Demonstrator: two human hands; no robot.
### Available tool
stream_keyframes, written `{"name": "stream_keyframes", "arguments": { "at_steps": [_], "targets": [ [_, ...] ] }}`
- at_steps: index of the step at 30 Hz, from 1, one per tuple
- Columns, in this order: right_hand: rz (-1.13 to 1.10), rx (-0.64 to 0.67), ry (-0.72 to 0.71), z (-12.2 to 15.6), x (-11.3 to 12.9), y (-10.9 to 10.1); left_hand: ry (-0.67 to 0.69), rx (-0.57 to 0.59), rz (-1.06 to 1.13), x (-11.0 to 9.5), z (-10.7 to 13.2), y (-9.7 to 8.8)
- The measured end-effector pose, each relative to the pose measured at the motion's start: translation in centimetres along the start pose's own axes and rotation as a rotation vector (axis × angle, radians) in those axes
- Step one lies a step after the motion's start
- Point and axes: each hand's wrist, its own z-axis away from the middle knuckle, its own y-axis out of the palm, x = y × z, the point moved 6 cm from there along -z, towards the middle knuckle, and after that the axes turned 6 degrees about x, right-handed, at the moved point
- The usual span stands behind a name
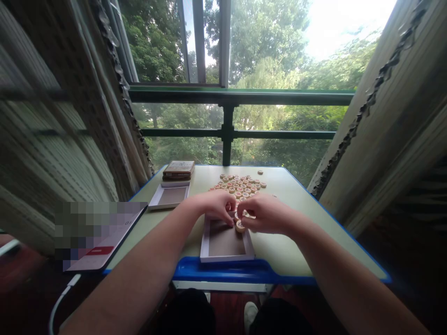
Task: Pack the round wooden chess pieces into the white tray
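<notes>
Round wooden Chinese chess pieces (246,190) with carved characters lie in a loose pile on the table, just beyond my hands. A shallow white-rimmed box (226,237) stands at the near side of the table. Over its far left part is my left hand (220,204), with bent fingers and the thumb apart from them; no piece shows in it. My right hand (263,213) is over the box's far right corner, its fingers closed at the edge of a Chinese chess piece (240,226). Another piece beside it is partly hidden by the fingers.
A matching shallow box part (169,195) lies at the left, with a stack of flat boxes (179,170) behind it. A tablet-like device (104,251) with a white cable (63,295) is at the left edge. One piece (260,172) sits apart at the far side.
</notes>
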Motion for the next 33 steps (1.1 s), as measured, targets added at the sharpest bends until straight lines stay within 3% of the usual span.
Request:
{"name": "stream_keyframes", "arguments": {
  "at_steps": [4, 7, 13, 20, 27, 33],
  "targets": [
    [0.030, -0.290, 0.223, -0.2, -3.2, -2.2, -0.004, 0.007, 0.035, 1.1, -0.2, -0.1],
    [0.028, -0.343, 0.385, -0.4, -6.0, -2.4, 0.019, -0.004, 0.037, 1.3, -0.3, -0.2],
    [-0.013, -0.163, 0.601, -0.7, -10.0, -0.5, 0.012, -0.034, 0.065, 1.0, -0.3, -0.2],
    [-0.091, 0.190, 0.582, -0.3, -9.9, 0.8, -0.043, -0.024, 0.065, 1.5, -0.3, 0.0],
    [-0.069, 0.193, 0.608, -0.5, -10.6, 1.3, -0.040, -0.034, 0.133, 1.6, -0.3, -0.1],
    [-0.099, 0.144, 0.581, -1.0, -10.9, 1.9, -0.088, -0.172, 0.201, 2.8, -0.4, -0.9]
  ]
}}
